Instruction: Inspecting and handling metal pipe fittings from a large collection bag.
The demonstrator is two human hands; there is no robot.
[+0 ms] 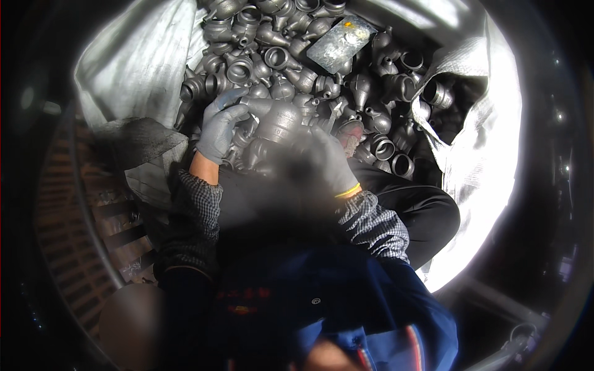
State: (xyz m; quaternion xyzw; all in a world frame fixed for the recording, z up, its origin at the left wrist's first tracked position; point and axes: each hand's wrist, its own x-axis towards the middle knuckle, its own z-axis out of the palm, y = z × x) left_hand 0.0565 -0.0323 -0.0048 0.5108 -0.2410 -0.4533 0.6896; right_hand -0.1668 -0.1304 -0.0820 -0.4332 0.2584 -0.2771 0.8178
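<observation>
My left hand (219, 128), in a grey glove, has its fingers curled round the narrow neck of a grey metal casting (278, 120). The casting has a rounded, bulging body and is raised before me above a heap of similar pieces. My right hand (333, 164), in a grey glove with a yellow cuff edge, is close by the casting's right side. A dark blur covers the space between the hands and hides most of the right fingers, so I cannot tell what they hold.
Grey metal castings (281, 59) lie heaped inside a large white woven bag (139, 62). A flat metal plate (341, 44) with a yellow mark rests on the heap. My bent knee (427, 207) is at the right. A brown slatted grating (68, 216) stands at the left.
</observation>
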